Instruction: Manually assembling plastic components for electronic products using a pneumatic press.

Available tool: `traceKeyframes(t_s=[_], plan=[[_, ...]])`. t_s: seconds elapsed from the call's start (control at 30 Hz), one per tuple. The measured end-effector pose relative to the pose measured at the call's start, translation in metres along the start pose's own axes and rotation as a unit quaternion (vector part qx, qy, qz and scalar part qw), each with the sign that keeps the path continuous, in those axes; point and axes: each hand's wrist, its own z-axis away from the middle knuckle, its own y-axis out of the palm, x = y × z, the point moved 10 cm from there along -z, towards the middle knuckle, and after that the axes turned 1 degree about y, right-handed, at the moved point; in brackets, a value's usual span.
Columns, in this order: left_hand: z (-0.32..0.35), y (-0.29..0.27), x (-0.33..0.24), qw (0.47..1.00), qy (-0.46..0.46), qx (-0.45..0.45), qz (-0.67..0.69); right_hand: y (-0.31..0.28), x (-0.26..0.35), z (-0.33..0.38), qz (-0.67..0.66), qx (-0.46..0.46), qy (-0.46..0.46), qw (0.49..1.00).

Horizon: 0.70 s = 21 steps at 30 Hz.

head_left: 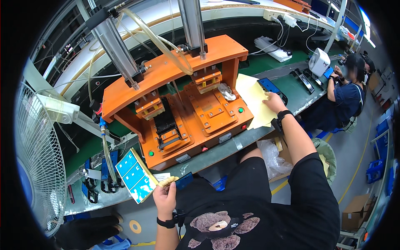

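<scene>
My left hand [166, 197], with yellowish covers on its fingers, is closed on a small dark panel with a blue face [184, 180] at the bench's front edge. Just left of it stands a stack of yellow-edged sheets with blue stickers [135, 175]. My right hand [275, 103] reaches over yellow paper sheets [255, 98], fingers partly spread, near a black frame with a blue face [270, 86]. Between my hands stands an orange two-station press [175, 83]. A black frame part [168, 121] sits in its left fixture; its right fixture [214, 114] shows bare orange plates.
A white fan [39, 158] stands at the far left, near several black-and-blue parts [109, 166] on the bench. A carton with clear plastic bags [273, 158] and a green-lined bin [325, 156] are below right. Another person [348, 89] sits at the bench's far right.
</scene>
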Motion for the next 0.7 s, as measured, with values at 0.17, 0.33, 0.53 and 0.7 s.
traceKeyframes(t_s=[0.17,0.33,0.53,0.7], plan=[[-0.001,-0.005,0.004,0.999,0.002,0.007,-0.037,-0.024,0.047,0.014,0.147,-0.089,-0.036,0.985],[-0.010,-0.022,-0.008,0.998,0.017,0.012,-0.058,-0.058,0.154,0.083,-0.154,-0.186,-0.171,0.955],[-0.038,0.006,-0.055,0.976,0.067,0.152,-0.138,0.017,0.368,0.229,-0.103,-0.005,-0.511,0.854],[-0.056,0.017,-0.086,0.957,0.111,0.185,-0.195,0.067,0.413,0.231,-0.025,0.002,-0.585,0.811]])
